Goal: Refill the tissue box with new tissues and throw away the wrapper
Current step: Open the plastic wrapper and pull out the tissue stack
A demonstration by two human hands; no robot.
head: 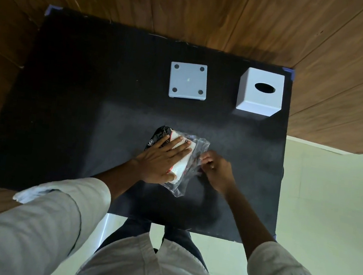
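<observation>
A pack of white tissues point(180, 168) in a clear plastic wrapper point(197, 146) with a black printed end lies on the black mat point(66, 100), near its middle front. My left hand point(162, 157) lies flat on top of the pack, fingers spread, pressing it down. My right hand point(216, 168) pinches the loose right edge of the wrapper. The white cube tissue box cover point(260, 94), oval slot up, stands at the back right. Its flat white base plate point(188, 81), with round pads at the corners, lies at the back centre.
The mat covers a small table; blue tape point(290, 73) marks its corners. Wooden flooring surrounds the left and back, pale tile floor point(328, 201) lies to the right. My own legs stand at the table's front edge.
</observation>
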